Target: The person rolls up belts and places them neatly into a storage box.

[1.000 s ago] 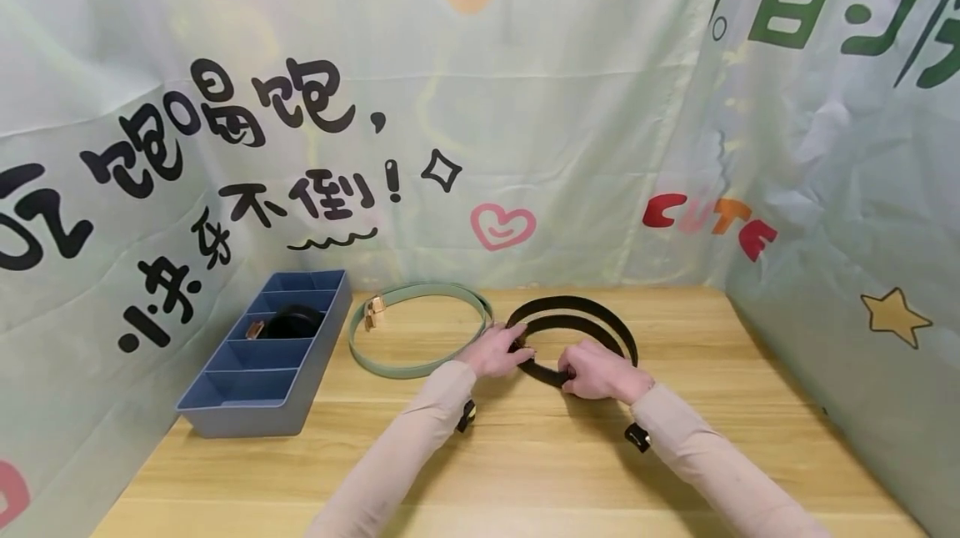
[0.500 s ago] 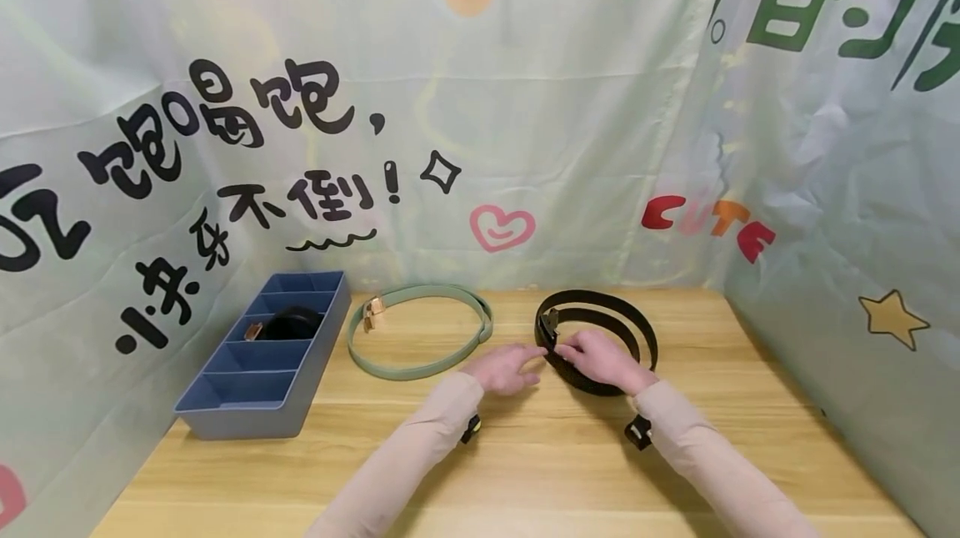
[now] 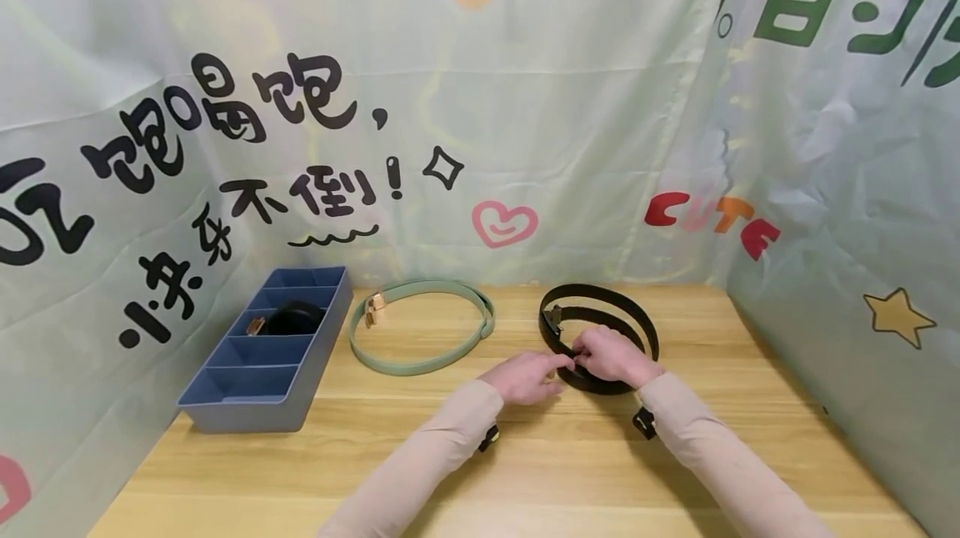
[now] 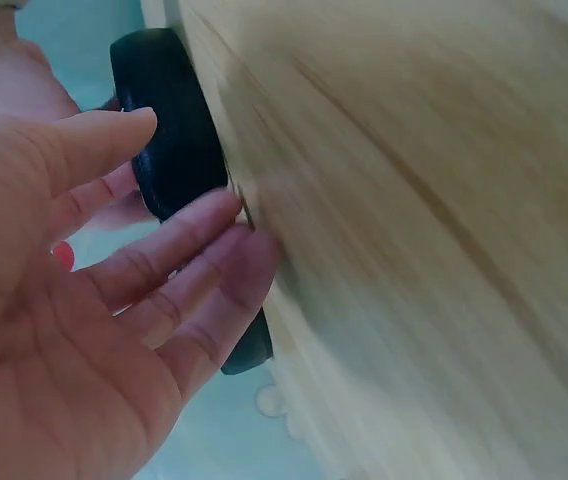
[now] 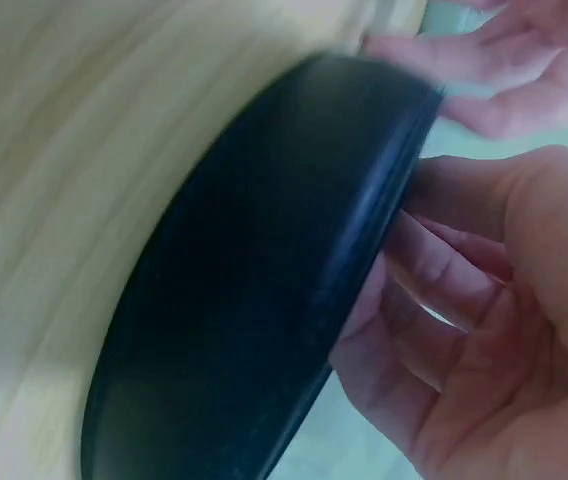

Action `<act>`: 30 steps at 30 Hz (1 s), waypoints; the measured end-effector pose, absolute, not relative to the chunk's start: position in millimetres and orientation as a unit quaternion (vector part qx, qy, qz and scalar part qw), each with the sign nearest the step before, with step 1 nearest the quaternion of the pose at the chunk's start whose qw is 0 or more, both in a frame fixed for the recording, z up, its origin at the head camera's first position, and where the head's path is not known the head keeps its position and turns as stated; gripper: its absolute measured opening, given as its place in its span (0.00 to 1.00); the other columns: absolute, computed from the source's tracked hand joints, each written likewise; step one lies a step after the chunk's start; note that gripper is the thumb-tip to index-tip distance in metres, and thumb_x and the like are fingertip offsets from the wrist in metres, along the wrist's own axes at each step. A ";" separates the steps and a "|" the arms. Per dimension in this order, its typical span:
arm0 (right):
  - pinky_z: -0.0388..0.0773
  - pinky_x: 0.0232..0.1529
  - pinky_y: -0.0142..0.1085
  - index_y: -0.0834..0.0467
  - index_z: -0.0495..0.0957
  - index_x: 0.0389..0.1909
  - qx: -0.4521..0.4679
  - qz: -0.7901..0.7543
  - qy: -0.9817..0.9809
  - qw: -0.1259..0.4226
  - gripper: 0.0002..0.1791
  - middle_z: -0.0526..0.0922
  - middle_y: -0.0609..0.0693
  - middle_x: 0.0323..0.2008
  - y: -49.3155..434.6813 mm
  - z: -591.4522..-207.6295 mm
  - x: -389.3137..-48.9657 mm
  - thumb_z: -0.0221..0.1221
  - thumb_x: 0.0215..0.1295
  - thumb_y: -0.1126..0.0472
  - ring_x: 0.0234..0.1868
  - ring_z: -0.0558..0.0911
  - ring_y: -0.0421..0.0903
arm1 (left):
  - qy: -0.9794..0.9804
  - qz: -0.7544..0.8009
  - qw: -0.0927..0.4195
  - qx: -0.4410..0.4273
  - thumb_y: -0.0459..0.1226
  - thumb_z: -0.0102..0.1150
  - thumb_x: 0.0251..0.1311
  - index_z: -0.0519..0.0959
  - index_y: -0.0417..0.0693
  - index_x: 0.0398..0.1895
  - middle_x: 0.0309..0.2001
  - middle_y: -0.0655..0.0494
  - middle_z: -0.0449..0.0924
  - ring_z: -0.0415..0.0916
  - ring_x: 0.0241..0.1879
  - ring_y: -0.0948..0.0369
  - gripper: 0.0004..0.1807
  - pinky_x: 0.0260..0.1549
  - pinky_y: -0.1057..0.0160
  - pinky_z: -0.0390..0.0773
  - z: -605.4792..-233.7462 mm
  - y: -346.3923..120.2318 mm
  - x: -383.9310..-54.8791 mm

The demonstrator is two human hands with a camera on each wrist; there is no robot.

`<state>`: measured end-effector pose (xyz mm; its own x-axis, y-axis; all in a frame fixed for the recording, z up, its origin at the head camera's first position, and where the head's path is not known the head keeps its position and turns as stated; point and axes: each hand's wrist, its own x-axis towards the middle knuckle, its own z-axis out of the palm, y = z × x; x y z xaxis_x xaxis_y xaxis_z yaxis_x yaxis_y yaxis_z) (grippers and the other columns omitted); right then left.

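A black belt (image 3: 600,384) lies coiled on edge in loose loops on the table, its buckle (image 3: 553,319) at the coil's left side. My right hand (image 3: 617,356) reaches over the near loops and grips the strap; in the right wrist view its fingers curl at the edge of the belt (image 5: 234,260). My left hand (image 3: 525,378) is just left of it, fingertips right at the near strap. In the left wrist view the left hand (image 4: 94,260) has its thumb and fingers extended and apart beside the belt (image 4: 169,120).
A pale green belt (image 3: 408,369) with a rose-gold buckle lies looped to the left. Beyond it stands a blue-grey divided box (image 3: 300,404), with a rolled black belt (image 3: 296,318) in one compartment. Printed cloth (image 3: 585,146) hangs behind the wooden table (image 3: 570,471) and along its sides.
The black belt's coil has shifted right and its loops have drawn together at the left. My left hand has left the buckle side and come nearer, then right; my right hand moved slightly right.
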<state>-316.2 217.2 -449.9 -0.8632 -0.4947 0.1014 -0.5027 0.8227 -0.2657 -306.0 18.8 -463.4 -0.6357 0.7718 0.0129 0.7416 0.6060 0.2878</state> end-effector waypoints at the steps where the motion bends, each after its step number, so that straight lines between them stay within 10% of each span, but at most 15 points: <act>1: 0.61 0.24 0.34 0.51 0.75 0.16 0.250 0.138 -0.958 0.022 0.15 0.67 0.41 0.15 217.8 -450.3 -316.4 0.61 0.60 0.68 0.19 0.63 0.40 | 0.891 0.135 0.052 0.430 0.41 0.57 0.68 0.72 0.56 0.64 0.47 0.56 0.84 0.80 0.45 0.66 0.21 0.46 0.70 0.75 -464.0 20.4 -305.9; 18: 0.53 0.22 0.36 0.49 0.53 0.14 0.161 0.114 -0.979 0.042 0.27 0.49 0.42 0.15 265.9 -448.3 -326.7 0.61 0.63 0.66 0.18 0.52 0.41 | 0.871 0.190 0.046 0.451 0.40 0.56 0.69 0.83 0.53 0.40 0.36 0.65 0.82 0.71 0.32 0.74 0.07 0.36 0.77 0.71 -472.3 -23.8 -307.7; 25: 0.72 0.24 0.42 0.56 0.83 0.35 0.069 0.154 -0.985 0.025 0.08 0.83 0.50 0.29 280.0 -448.0 -331.9 0.58 0.68 0.57 0.25 0.78 0.45 | 0.888 0.234 0.064 0.391 0.49 0.61 0.65 0.82 0.55 0.30 0.24 0.68 0.78 0.69 0.23 0.73 0.10 0.28 0.75 0.70 -470.1 -50.6 -313.7; 30: 0.74 0.25 0.41 0.55 0.84 0.42 0.110 0.167 -0.977 0.079 0.10 0.85 0.49 0.31 261.5 -447.5 -327.3 0.58 0.68 0.56 0.26 0.80 0.43 | 0.918 0.257 0.048 0.297 0.57 0.56 0.65 0.80 0.57 0.23 0.15 0.67 0.71 0.64 0.16 0.69 0.19 0.22 0.70 0.66 -468.4 -56.2 -318.6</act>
